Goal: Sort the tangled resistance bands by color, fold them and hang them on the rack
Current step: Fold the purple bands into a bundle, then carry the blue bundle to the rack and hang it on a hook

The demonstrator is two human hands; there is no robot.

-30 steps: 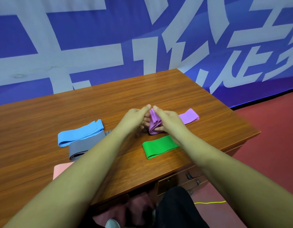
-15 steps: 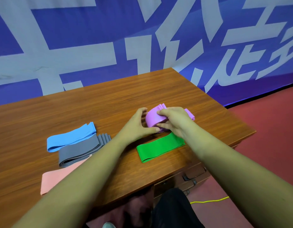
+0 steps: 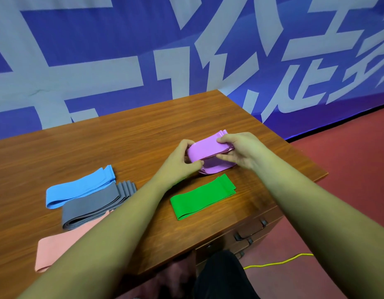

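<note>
A purple band (image 3: pixel 209 151), folded over into a thick bundle, lies on the wooden table (image 3: pixel 126 139) right of centre. My left hand (image 3: pixel 179 164) pinches its left fold and my right hand (image 3: pixel 238 151) grips its right end. Just in front of them a green band (image 3: pixel 203 196) lies folded flat. On the left lie a blue band (image 3: pixel 81 186), a grey band (image 3: pixel 94 205) and a pink band (image 3: pixel 55 247), each folded, side by side; my left forearm hides part of the pink one. No rack is in view.
The table's right edge drops to a red floor (image 3: pixel 348 190) with a yellow cable (image 3: pixel 277 263) on it. Drawers with handles (image 3: pixel 249 234) sit under the front right of the table. A blue and white banner (image 3: pixel 186 50) stands behind it.
The purple band's long right end has been folded over onto itself, so it is now a short thick bundle. Both hands shifted from its left end to either side of it.
</note>
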